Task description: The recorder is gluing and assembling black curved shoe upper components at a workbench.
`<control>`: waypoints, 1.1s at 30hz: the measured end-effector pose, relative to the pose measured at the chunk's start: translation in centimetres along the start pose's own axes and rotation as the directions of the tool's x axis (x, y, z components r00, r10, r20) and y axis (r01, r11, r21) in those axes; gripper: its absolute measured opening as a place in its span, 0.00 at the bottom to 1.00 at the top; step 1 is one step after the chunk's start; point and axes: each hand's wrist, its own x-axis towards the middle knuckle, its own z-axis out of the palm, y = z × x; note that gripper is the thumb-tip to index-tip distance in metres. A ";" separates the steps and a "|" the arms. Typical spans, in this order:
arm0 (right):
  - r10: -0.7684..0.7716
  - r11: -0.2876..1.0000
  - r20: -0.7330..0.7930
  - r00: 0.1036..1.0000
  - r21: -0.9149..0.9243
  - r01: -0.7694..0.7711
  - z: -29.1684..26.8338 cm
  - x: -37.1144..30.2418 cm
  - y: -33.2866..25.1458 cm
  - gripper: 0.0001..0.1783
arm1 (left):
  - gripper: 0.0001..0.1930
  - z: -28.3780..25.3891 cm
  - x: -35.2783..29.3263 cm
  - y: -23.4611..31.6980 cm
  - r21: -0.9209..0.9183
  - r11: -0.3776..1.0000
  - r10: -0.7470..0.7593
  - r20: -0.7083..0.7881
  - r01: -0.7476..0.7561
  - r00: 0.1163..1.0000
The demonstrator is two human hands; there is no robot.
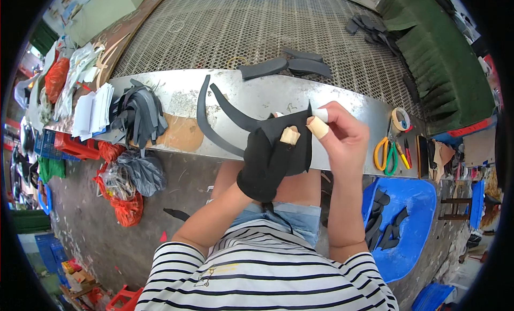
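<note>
My left hand (pixel 264 169) wears a black fingerless glove, with pale tape round the thumb. It grips a black sheet piece (pixel 295 121) with a pointed upper corner, above the near edge of the metal table. My bare right hand (pixel 347 133), its thumb and a fingertip taped, pinches the right edge of that piece. To the left, a curved black strip (pixel 202 110) lies on the table and runs under my left hand. Another tapering black strip (pixel 230 107) reaches from the table to the held piece; whether they are joined I cannot tell.
Black strips (pixel 138 111) are heaped beside white papers (pixel 92 110) at left. Black sole-shaped pieces (pixel 263 69) lie along the mesh surface (pixel 214 30). Orange-handled scissors (pixel 382 153), green-handled scissors (pixel 392 160) and a tape roll (pixel 400 118) lie right. A blue bin (pixel 423 204) holds black pieces.
</note>
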 end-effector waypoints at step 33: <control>0.468 0.882 0.462 0.754 -0.289 -0.371 -7.7 1.3 1.1 0.11 | 0.23 -5.6 3.2 4.4 0.572 0.779 -0.195 0.609 -0.256 0.769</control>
